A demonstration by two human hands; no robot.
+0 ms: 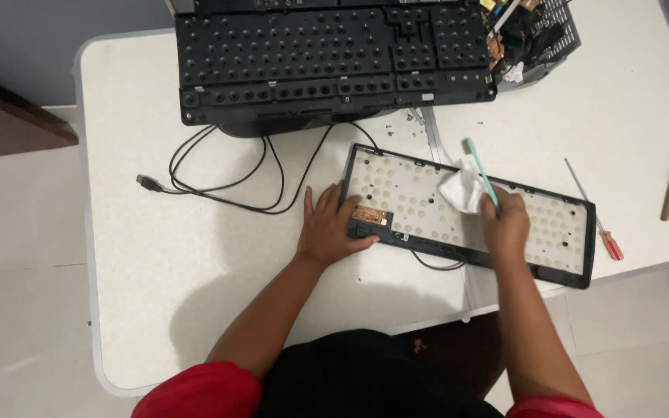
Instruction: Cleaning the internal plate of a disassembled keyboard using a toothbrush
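Tray (551,224) lain long axis left-right, tilted down rightward. Left hand (327,224) spread flat, pressed on left end. Right hand (505,220) clenched around toothbrush (479,172) and tissue (462,190), bristles pointed away.

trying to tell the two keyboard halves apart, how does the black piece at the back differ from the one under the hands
The black key frame at the table's far edge is dark all over and studded with round key sockets; no hand touches it. The keyboard base nearer the person shows a pale perforated sheet inside a black rim, with a small brown circuit board. The left hand steadies it; the right hand holds a white cloth and teal toothbrush over it. Both are long rectangles.
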